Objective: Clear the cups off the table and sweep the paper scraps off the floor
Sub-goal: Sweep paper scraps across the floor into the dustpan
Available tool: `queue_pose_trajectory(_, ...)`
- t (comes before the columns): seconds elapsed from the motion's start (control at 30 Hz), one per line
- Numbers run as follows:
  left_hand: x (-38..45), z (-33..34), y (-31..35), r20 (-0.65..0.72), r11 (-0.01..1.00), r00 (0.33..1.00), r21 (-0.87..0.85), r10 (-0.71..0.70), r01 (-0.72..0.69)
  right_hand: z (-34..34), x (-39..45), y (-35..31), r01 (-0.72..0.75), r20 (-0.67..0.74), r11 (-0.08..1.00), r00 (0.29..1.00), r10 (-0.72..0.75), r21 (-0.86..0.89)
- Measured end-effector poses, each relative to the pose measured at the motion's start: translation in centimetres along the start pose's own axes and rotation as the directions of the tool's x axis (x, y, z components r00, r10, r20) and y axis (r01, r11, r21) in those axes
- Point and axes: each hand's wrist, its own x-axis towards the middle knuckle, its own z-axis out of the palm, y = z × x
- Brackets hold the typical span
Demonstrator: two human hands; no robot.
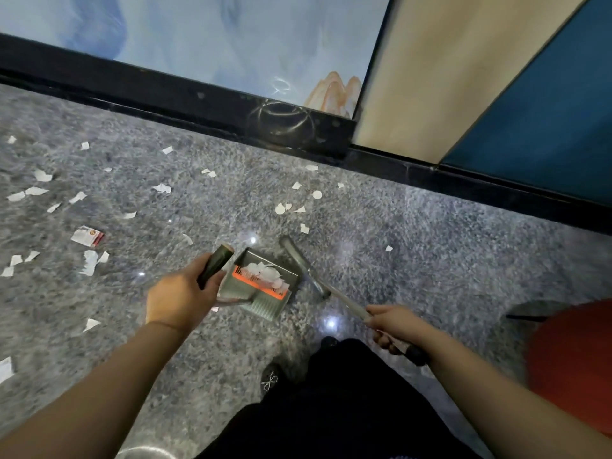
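The left hand (pixel 180 298) grips the dark handle of the dustpan (pixel 261 283), fingers curled round it; the right hand (pixel 394 323) grips the broom (pixel 306 270) by its pole. White scraps lie in the dustpan on the floor (pixel 430 260). Farther out, paper scraps (pixel 162 188) lie scattered leftward, toward the black baseboard (pixel 185 104)

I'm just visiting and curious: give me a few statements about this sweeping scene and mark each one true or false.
1. The left hand grips the dustpan handle. True.
2. The dustpan holds no paper. False: white scraps already lie in it.
3. The right hand holds the broom handle. True.
4. The floor is swept clean. False: paper scraps lie scattered, mostly at left.
5. A red and white wrapper lies on the floor. True.
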Motion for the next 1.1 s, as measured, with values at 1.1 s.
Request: queue_pose_trajectory(1.1, 10.0, 4.7, 13.9, -0.091, 0.962, 0.958, -0.012, -0.273, 0.273, -20.2, 18.6, -10.9, -0.23, -0.135, 0.95, 0.956, 0.261, 0.209)
